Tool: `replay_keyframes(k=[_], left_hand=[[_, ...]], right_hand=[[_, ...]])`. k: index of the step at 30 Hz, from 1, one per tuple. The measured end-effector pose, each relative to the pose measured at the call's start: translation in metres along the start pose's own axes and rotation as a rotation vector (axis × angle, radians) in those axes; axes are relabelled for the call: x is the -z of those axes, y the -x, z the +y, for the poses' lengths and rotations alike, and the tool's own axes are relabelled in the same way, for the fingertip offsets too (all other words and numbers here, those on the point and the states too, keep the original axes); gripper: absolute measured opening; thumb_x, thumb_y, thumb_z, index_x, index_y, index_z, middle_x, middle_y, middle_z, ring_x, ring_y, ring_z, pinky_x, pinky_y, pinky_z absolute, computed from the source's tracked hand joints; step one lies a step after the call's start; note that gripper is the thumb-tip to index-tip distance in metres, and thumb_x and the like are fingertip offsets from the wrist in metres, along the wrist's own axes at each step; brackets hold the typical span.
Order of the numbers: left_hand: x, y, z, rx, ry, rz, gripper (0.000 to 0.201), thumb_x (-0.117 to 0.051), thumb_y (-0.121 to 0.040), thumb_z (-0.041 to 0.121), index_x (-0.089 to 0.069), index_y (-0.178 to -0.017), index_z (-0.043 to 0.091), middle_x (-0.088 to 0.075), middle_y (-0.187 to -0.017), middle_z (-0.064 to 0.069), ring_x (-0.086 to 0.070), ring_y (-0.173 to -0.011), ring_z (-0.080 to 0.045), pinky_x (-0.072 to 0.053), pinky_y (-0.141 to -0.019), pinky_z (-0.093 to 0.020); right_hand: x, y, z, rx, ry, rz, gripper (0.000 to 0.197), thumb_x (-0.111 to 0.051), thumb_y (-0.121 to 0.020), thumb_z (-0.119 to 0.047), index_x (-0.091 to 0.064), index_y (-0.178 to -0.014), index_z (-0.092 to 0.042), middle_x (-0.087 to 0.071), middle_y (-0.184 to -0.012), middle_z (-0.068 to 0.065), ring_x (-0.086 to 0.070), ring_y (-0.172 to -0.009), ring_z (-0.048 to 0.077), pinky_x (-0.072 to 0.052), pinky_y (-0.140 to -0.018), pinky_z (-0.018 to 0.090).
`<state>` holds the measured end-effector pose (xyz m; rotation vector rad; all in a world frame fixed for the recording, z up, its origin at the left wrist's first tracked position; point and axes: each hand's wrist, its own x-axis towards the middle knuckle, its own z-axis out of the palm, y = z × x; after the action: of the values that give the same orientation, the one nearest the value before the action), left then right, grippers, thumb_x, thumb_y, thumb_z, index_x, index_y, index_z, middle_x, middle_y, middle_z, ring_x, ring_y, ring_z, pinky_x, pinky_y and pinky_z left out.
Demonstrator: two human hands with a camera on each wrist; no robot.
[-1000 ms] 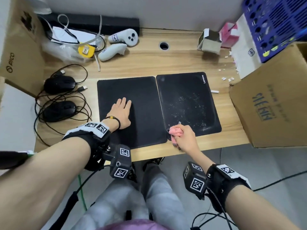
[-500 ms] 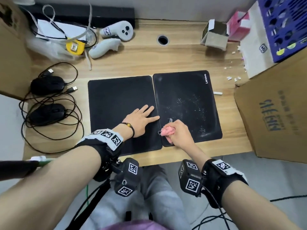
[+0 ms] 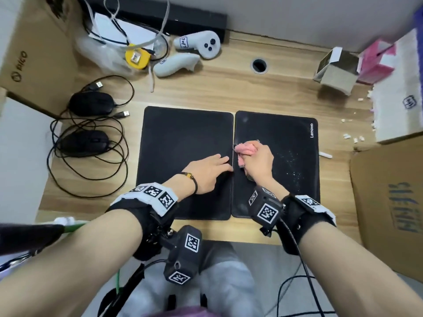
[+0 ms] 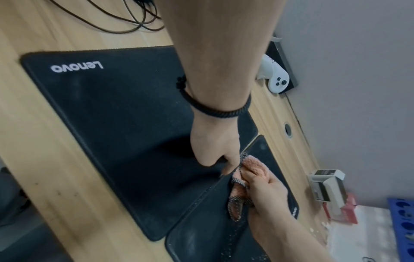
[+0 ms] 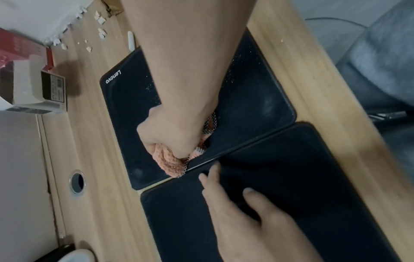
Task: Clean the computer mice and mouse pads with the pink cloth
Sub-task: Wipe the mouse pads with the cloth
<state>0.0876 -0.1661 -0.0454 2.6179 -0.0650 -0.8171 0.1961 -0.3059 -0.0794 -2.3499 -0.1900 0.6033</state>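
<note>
Pink cloth [image 3: 246,149] with grey mesh edging, two black mouse pads [image 3: 183,143], pale wooden desk [image 3: 229,92].

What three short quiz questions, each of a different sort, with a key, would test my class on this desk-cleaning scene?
1. True or false: the right hand grips the bunched pink cloth.
2. Multiple choice: the cloth is on which pad? A) the left black rectangular mouse pad B) the right black Lenovo-marked mouse pad C) neither
3. Fill in: the left hand rests flat on the ____ pad, fingertips near the seam.

Key
1. True.
2. B; white specks show on its right part.
3. Left. The two black corded mice sit at the desk's left, untouched.
</note>
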Motion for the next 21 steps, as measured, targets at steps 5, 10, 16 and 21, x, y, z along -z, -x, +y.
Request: replay_keyframes(k=[5,10,16,21], left_hand=[[0.009,-0.008,0.013,-0.015,-0.210,-0.065,0.058,-0.039,-0.096,0.018,-0.030,-0.144,0.048,-0.014,-0.154,0.000,-0.019,-0.139,-0.021,-0.046,-0.089,-0.035],[0.011,-0.008,0.020,-0.003,-0.290,-0.119,0.057,-0.039,-0.096,0.019,-0.028,-0.146,0.046,-0.017,-0.150,-0.004,-0.022,-0.134,-0.025,-0.047,-0.088,-0.034],[0.014,-0.010,0.021,0.004,-0.303,-0.175,0.061,-0.037,-0.096,0.024,-0.016,-0.148,0.049,-0.009,-0.152,-0.008,-0.019,-0.134,-0.029,-0.046,-0.090,-0.038],[0.016,-0.017,0.022,-0.003,-0.261,-0.128,0.055,-0.039,-0.096,0.027,-0.027,-0.143,0.052,-0.020,-0.145,-0.008,-0.022,-0.131,-0.030,-0.041,-0.089,-0.033]], right_hand=[[0.022,0.021,0.006,-0.036,-0.036,-0.011,0.020,-0.056,-0.092,-0.024,-0.069,-0.078,-0.019,-0.066,-0.057,0.009,-0.052,-0.041,0.014,-0.049,-0.050,0.026],[0.041,0.074,0.031,-0.131,-0.080,-0.067,0.021,-0.064,-0.085,-0.006,-0.074,-0.079,-0.022,-0.064,-0.063,0.008,-0.049,-0.042,0.014,-0.044,-0.042,0.023],[0.024,0.069,0.026,-0.077,-0.064,-0.071,0.017,-0.067,-0.082,-0.009,-0.075,-0.076,-0.024,-0.061,-0.059,0.000,-0.053,-0.046,0.004,-0.041,-0.050,0.017],[0.007,0.036,0.017,-0.022,0.026,-0.080,0.034,-0.051,-0.071,-0.002,-0.067,-0.063,-0.031,-0.063,-0.062,-0.008,-0.058,-0.069,0.006,-0.039,-0.063,0.010]])
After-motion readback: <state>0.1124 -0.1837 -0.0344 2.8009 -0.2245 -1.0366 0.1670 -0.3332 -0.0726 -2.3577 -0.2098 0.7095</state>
